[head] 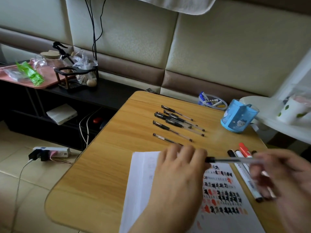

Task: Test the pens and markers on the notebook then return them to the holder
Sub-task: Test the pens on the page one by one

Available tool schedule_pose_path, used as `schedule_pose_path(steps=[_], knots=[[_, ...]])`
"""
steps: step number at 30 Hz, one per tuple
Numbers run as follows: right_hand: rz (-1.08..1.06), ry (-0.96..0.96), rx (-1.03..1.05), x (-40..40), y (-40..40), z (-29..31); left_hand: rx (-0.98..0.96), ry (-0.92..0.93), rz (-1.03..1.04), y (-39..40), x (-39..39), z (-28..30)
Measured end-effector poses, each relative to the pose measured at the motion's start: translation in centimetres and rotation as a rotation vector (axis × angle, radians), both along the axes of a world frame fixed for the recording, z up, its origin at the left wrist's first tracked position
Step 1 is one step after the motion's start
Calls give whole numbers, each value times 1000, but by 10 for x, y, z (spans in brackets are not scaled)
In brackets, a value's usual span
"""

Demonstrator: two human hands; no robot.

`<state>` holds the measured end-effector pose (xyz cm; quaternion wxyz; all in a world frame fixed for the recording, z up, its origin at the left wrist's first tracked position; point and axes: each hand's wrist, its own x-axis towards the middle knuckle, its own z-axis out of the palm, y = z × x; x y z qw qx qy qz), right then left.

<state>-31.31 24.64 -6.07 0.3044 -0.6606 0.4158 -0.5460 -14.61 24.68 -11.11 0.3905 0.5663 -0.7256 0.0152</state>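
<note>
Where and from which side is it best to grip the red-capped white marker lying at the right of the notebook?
Probably pinch the red-capped white marker at its white barrel just below the cap, coming from above. It lies flat on the wooden table, packed beside other markers, so its sides are hard to reach.

Soft dim daylight, motion-blurred hands point(178, 167), bowed wide-angle edges

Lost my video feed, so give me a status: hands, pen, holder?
Left hand flat on notebook. Right hand grips pen above the page. Row of pens on table; blue holder stands apart, path clear.
</note>
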Motion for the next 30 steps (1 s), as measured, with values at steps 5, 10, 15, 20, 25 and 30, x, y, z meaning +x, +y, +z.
schedule_pose_path(steps=[5, 10, 15, 20, 25, 30], knots=[[78, -146, 211, 15, 12, -25, 194, 121, -466, 17, -18, 6], [271, -121, 265, 3, 9, -38, 344, 284, -617, 22, -8, 11], [402, 0, 198, -7, 5, -40, 403, 251, -647, 24, -5, 15], [466, -55, 204, -10, 2, -38, 438, 203, -520, 22, 3, 13], [322, -28, 305, -13, -5, -45, 569, 230, -262, 16, 27, 4], [214, 118, 330, -8, -5, -69, 548, 41, -103, 13, 30, -4]])
